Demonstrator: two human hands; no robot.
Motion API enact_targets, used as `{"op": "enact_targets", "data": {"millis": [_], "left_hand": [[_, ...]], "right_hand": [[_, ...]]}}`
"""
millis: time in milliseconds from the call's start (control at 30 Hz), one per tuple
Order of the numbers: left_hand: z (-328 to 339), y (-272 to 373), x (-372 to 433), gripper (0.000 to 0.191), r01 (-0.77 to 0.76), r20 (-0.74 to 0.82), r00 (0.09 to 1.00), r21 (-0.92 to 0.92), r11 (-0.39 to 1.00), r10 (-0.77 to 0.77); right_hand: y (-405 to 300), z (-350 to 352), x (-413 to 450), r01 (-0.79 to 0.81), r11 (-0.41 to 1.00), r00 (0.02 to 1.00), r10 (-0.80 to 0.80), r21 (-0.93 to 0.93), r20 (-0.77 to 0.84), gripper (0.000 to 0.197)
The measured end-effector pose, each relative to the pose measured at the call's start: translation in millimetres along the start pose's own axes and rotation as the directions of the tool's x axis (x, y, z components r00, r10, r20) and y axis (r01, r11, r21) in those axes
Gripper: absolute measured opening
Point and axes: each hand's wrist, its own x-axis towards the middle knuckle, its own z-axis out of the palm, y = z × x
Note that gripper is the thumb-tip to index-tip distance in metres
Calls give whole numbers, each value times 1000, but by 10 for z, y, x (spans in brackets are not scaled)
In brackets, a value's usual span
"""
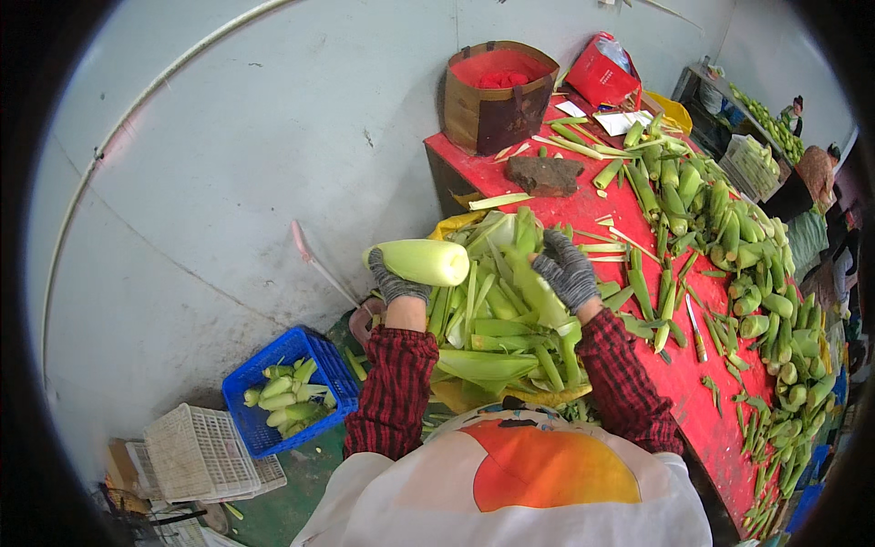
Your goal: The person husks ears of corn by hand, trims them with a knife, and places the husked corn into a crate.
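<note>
My left hand (398, 279), in a grey knitted glove, holds a pale green peeled vegetable stem (427, 262), its cut end turned to the right. My right hand (567, 272), gloved alike, is over the right side of the heap, its fingers curved around a loose green leaf sheath (536, 284); how firmly it grips is hard to tell. Below both hands, a yellow sack (451, 224) is filled with stripped green sheaths (502, 328). To the right, on the red tabletop (683, 383), lies a knife (696, 329) among scraps.
Unpeeled stems (683, 191) are piled along the table's far side. A brown stone (545, 176), a brown bag (497, 102) and a red bag (604, 68) rest on the table. At left, a blue crate (239, 403) of stems stands by white crates (198, 458). People are at the far right.
</note>
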Motion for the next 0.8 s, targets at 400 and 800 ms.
{"op": "enact_targets", "data": {"millis": [400,800], "left_hand": [[186,-342,-637,47,299,560,757,161,941,-336],[839,-1975,-1697,38,-74,797,200,592,803,-569]], "right_hand": [[-301,295,-310,-46,911,996,10,411,90,33],[-441,-933,-2096,-261,964,829,195,-55,-524,66]]}}
